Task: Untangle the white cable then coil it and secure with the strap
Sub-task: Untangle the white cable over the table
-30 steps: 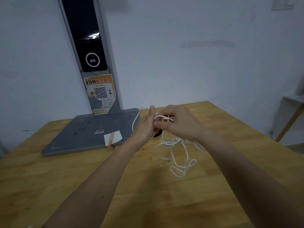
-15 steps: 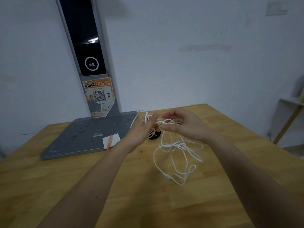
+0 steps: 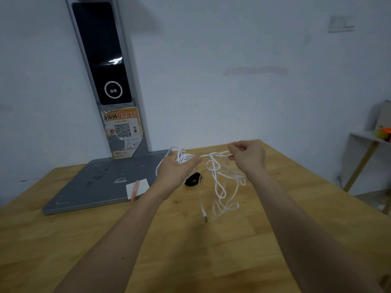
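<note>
the left hand (image 3: 176,172) grips a bunch of loops of the white cable (image 3: 220,176), fingers curled around them, so coiling looks begun. at its 3 o'clock the right hand (image 3: 247,156) pinches a strand between thumb and fingertips, pulled taut between the hands. loose tangled loops hang down to the wooden table (image 3: 211,250). the black strap (image 3: 193,179) lies unused at the left hand's 5 o'clock.

Wood, painted metal and smooth cable

The desk (image 3: 211,250) is matt, grainy wood; the grey base plate (image 3: 101,182) looks like scuffed painted metal; the white cable (image 3: 218,178) is smooth plastic; the black panel (image 3: 101,49) is glossy; the strap (image 3: 192,179) is matt black.
</note>
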